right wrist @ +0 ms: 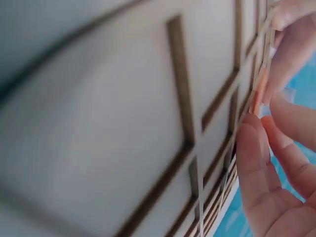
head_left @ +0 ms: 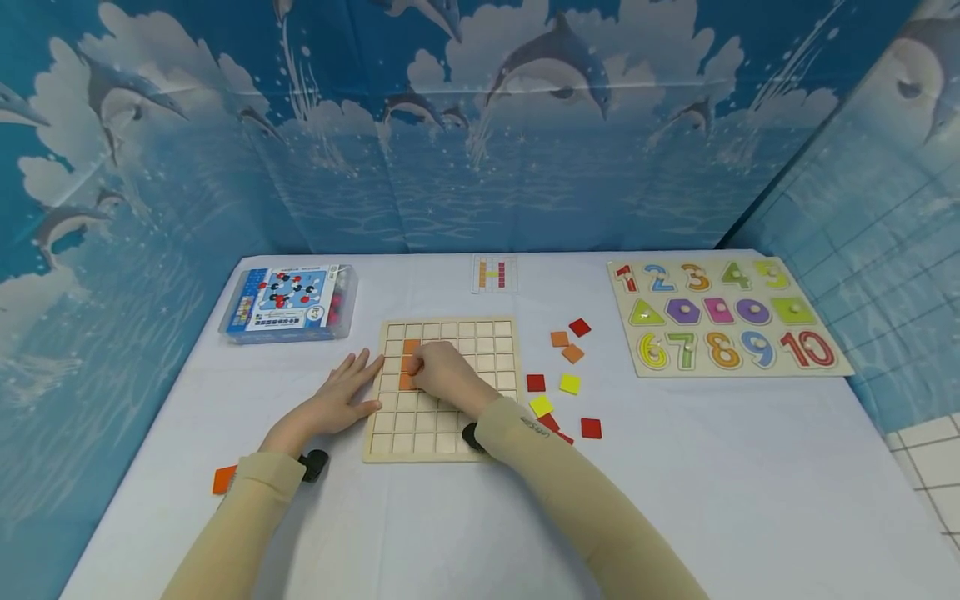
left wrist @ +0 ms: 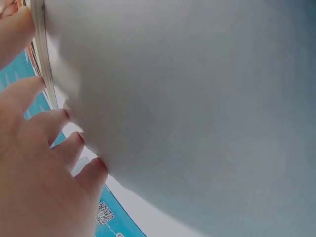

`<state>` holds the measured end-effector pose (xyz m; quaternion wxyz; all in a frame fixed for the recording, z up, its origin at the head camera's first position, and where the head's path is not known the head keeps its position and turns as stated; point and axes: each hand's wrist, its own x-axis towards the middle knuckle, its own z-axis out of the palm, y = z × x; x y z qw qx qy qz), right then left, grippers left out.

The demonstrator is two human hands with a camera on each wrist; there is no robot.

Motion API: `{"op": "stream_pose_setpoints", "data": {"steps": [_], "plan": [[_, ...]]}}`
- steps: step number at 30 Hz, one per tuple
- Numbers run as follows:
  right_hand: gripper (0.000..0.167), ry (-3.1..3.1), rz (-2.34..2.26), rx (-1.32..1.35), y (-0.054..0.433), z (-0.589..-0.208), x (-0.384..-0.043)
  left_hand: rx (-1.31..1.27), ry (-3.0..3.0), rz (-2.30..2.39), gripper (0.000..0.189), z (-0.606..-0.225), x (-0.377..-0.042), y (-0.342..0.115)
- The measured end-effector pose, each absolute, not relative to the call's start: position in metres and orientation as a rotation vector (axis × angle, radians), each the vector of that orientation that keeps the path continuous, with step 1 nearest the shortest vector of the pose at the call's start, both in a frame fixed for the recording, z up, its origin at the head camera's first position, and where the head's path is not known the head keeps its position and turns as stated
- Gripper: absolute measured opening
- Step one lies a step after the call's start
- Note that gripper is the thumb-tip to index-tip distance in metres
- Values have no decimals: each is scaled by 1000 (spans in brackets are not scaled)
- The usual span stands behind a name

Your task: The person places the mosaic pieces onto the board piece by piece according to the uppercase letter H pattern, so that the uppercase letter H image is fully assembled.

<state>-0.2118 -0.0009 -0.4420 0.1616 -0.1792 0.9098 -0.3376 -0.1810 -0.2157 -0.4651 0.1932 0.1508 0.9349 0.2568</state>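
Note:
A wooden grid board (head_left: 427, 423) lies on the table. Orange square tiles (head_left: 411, 345) sit in its second column from the left. My right hand (head_left: 450, 375) reaches over the board with curled fingers, its thumb and fingertips at the lowest orange tile (head_left: 406, 382). In the right wrist view, the thumb (right wrist: 250, 148) and fingers come together close at the grid, with an orange tile (right wrist: 258, 96) just beyond. My left hand (head_left: 330, 404) lies spread on the cloth at the board's left edge. Its thumb and index finger touch the side of the board (left wrist: 42, 54) in the left wrist view.
Right of the board lie loose red (head_left: 591, 428), yellow (head_left: 570, 384) and orange tiles (head_left: 573, 353). An orange piece (head_left: 224, 480) is near my left sleeve. Behind are a plastic box (head_left: 288, 302) and a pattern card (head_left: 495, 274). A number puzzle board (head_left: 682, 333) lies far right.

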Motion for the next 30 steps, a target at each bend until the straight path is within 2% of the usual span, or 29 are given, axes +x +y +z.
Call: {"op": "stream_pose_setpoints", "data": {"steps": [12,22,30], "plan": [[25,2587,-1152,-311,87,-419,-211,406,2631,728,73,-461,-178,-215],[42,2691,-1152,33,175,-417,-216,410,2627,726,73,-457,-178,-215],[45,2681,-1187,219,203,-426,-212,407,2624,730,73,-457,-177,-215]]}}
